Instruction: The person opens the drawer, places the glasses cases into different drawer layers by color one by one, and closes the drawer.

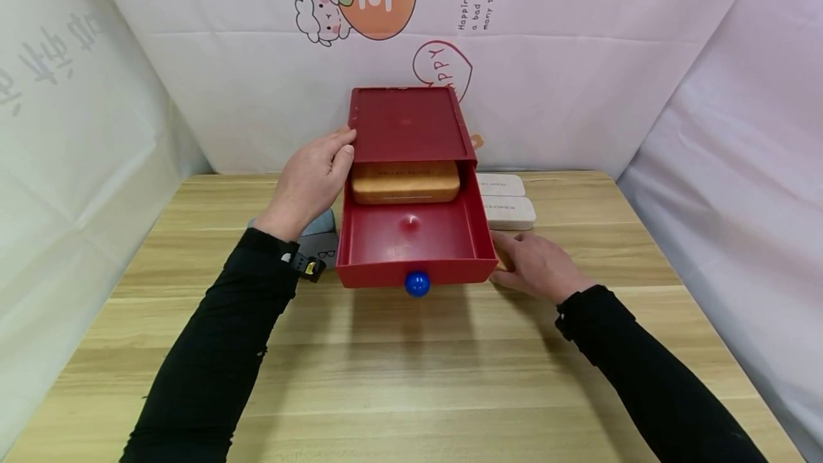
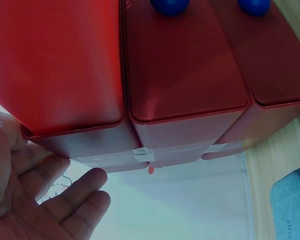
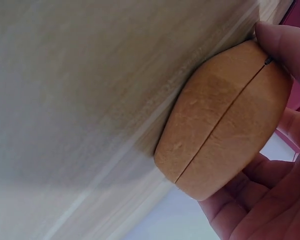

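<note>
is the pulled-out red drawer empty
No, the head view shows a golden-brown case lying toward the back of the pulled-out red drawer.

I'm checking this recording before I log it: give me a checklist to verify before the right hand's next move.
Top drawer pulled out: ok.
Bare space in front of the inner case: ok.
Right hand gripping the held case: ok.
Held case closed: ok, no gap showing.
Held case raised above the drawer: not ok, low beside the cabinet.
Left hand steadying the cabinet firmly: cannot tell, it is at the left edge.
</note>
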`<state>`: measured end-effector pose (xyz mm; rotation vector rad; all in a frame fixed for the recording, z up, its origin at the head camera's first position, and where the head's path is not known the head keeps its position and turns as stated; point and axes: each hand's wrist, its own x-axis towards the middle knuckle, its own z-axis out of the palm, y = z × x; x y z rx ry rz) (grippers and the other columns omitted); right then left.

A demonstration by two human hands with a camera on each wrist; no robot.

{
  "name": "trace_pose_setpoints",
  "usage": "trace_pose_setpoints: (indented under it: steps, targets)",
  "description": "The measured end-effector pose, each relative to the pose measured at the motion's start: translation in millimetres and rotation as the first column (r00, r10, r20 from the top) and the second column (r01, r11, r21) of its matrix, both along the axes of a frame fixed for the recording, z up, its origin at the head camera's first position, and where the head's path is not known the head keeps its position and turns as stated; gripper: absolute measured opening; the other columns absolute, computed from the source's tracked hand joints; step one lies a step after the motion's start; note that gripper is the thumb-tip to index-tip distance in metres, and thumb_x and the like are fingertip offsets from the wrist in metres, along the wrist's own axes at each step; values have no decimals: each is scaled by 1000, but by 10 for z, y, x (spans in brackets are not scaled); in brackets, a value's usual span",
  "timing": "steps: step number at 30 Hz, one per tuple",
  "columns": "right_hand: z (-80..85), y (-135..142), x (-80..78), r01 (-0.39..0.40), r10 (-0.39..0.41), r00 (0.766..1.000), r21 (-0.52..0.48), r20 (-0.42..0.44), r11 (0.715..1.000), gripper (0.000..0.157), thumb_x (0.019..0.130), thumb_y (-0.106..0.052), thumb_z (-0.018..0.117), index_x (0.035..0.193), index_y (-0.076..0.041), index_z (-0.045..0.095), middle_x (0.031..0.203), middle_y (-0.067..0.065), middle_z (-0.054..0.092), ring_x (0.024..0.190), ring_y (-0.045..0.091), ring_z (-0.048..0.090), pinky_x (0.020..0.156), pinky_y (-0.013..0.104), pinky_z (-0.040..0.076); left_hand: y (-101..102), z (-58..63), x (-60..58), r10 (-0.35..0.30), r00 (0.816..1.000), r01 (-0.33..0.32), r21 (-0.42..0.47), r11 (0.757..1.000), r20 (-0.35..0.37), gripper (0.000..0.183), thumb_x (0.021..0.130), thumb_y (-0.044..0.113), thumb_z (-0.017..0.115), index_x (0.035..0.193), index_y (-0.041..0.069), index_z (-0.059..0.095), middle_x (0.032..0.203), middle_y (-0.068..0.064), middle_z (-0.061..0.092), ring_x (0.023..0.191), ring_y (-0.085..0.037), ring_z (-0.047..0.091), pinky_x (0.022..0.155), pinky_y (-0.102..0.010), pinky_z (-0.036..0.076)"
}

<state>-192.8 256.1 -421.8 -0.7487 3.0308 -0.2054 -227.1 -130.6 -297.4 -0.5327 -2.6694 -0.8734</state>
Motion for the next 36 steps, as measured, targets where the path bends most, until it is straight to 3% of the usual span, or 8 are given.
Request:
trace_pose_setpoints:
  steps: [14,19,27,36]
  targets:
    - [-25,-2,35,16,-16,1000,-12,-12,1000,78,80,-55,71,146,-23,44,71,-3,50,70,16,47,56,32,41,-3,-4,-6,4,1000,-4,-3,1000,-2,58,103,47,28,149,14,44,155,-2,40,141,-14,32,116,-38,29]
    - [35,16,38,8,-8,999,-13,-32,1000,82,80,-55,71,148,-20,44,71,-2,50,67,17,47,55,32,42,-2,-4,-8,4,1000,-4,-1,1000,0,58,103,47,29,149,14,44,155,-2,40,141,-14,32,116,-38,29]
    - [205,94,5,35,-35,999,-9,-32,999,82,82,-54,69,150,-16,42,106,9,63,87,22,56,70,41,52,1,0,3,5,1000,-5,4,1000,0,57,103,45,30,149,13,44,155,-2,40,141,-14,32,116,-37,30]
    - [393,147,-16,66,-67,996,-24,-58,998,79,82,-50,70,149,-17,44,79,2,55,74,20,51,57,35,44,2,4,-2,-5,1000,5,8,1000,-4,57,103,44,30,149,12,44,155,-3,40,141,-14,32,116,-37,29]
